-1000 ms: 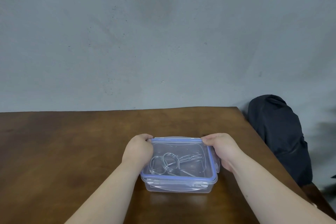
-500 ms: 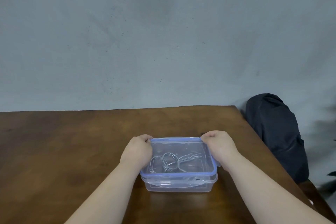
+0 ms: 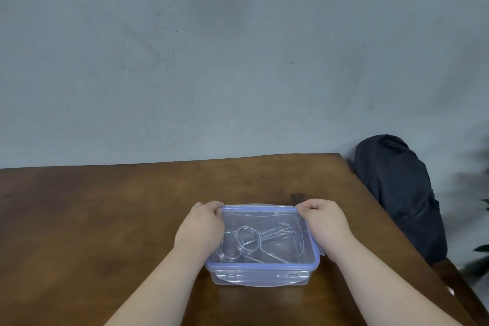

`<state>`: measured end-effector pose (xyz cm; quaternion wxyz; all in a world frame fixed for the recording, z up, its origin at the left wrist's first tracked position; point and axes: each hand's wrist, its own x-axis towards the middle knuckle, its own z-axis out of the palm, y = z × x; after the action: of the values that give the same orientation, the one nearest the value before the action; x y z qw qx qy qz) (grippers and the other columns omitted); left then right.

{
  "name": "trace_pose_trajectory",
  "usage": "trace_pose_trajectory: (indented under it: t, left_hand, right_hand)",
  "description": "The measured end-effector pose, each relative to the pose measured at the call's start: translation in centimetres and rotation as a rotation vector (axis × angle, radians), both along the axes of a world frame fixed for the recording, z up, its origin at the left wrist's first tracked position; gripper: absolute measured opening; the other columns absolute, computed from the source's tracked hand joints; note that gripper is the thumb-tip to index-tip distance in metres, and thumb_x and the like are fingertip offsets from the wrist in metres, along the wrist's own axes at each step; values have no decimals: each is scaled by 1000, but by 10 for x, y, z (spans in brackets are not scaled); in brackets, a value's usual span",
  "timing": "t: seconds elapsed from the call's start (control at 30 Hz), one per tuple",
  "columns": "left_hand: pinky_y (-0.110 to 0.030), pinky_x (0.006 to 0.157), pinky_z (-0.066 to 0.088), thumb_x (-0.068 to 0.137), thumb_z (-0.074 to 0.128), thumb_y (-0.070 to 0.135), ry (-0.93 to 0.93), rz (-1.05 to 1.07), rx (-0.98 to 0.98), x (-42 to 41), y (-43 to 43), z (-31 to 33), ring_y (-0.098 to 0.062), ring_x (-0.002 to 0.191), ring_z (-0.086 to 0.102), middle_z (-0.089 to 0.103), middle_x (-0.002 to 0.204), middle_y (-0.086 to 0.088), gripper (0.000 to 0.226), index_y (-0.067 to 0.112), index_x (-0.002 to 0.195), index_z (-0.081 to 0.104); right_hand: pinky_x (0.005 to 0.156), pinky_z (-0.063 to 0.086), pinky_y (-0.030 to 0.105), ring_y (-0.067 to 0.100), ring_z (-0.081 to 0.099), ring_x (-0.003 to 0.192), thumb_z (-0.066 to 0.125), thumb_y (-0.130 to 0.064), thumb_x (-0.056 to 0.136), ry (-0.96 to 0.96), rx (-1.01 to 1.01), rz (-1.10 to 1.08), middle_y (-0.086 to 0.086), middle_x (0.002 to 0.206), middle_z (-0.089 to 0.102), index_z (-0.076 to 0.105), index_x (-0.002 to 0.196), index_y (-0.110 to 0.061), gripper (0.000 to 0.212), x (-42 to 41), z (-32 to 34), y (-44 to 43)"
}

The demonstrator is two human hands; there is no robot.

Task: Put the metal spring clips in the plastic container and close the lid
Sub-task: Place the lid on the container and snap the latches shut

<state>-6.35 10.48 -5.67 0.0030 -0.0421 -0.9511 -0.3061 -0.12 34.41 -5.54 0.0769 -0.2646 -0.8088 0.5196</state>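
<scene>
A clear plastic container (image 3: 260,277) stands on the wooden table (image 3: 105,219), near its front right. Its clear lid with a blue rim (image 3: 262,264) lies on top. Through the lid I see metal spring clips (image 3: 248,242) lying inside. My left hand (image 3: 199,227) rests on the lid's left edge, fingertips curled over the far left corner. My right hand (image 3: 326,225) presses on the right edge, fingers at the far right corner, covering the right side flap. The front flap looks folded down.
A dark bag (image 3: 399,193) stands on a seat beside the table's right edge. A grey wall runs behind the table. Green leaves (image 3: 481,249) show at the far right.
Both hands stay on the lid's side edges, shifting slightly toward the far corners. The lid sits lower and flatter on the container than a second ago.
</scene>
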Motion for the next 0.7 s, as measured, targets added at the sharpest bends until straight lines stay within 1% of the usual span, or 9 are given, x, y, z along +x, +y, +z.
trace_pose_trajectory:
  t: [0.1,0.23,0.3,0.37,0.43,0.5,0.6,0.63,0.7]
  left_hand:
    - [-24,79,39,107,37,22,2,-3,-14,-1,0,-1,-15,83,56,49,108,2,37,27,133,63]
    - [-21,78,39,109,35,23,-45,-6,33,1,-1,-5,-10,83,54,54,118,0,38,28,137,59]
    - [-17,70,38,109,34,25,-70,-3,94,0,-1,-8,-6,78,54,56,126,-3,37,28,136,59]
    - [-16,65,39,109,35,24,-123,-8,197,-1,0,-9,-6,80,58,62,126,-3,35,26,132,61]
    - [-22,69,47,109,35,23,-202,6,394,1,0,-10,-14,90,67,71,117,-2,34,27,127,64]
    - [-31,74,56,109,38,19,-321,30,689,6,-2,-12,-23,94,73,76,110,-4,32,27,125,65]
    - [-44,83,56,105,41,2,-494,25,1218,7,-5,-21,-34,106,69,66,128,-6,36,19,128,63]
    - [-45,85,55,101,44,-3,-514,4,1317,6,-6,-25,-36,112,66,61,134,-4,39,17,128,64]
    - [-46,84,54,85,54,-6,-529,-51,1408,4,-6,-30,-36,118,61,56,140,-1,50,16,128,63]
  right_hand:
    - [71,60,37,21,73,79,61,-16,100,-4,4,13,1,83,80,81,84,-21,26,-1,-1,1]
    - [72,58,35,20,72,82,60,-16,102,45,-21,31,-2,84,79,79,83,-23,28,2,-4,-2]
    - [77,59,36,21,72,86,56,-16,104,62,-25,49,-3,88,79,79,85,-26,31,2,-10,-3]
    - [90,59,43,20,72,95,53,-16,106,71,-90,68,-2,104,78,78,97,-28,30,-1,-17,-2]
    - [101,55,46,20,70,109,48,-13,109,115,-316,85,-4,123,72,75,110,-31,32,-3,-25,0]
    - [98,55,42,20,70,114,42,-6,110,193,-542,98,-5,129,69,74,117,-27,39,-6,-32,0]
    - [84,58,43,25,77,100,38,1,106,278,-809,101,12,122,77,74,119,-4,39,-6,-36,-3]
    - [83,58,46,29,77,96,38,0,106,296,-860,113,17,121,77,73,119,2,37,-7,-38,-4]
    - [83,59,48,34,76,94,38,-2,106,313,-879,130,20,120,77,70,119,8,36,-7,-41,-2]
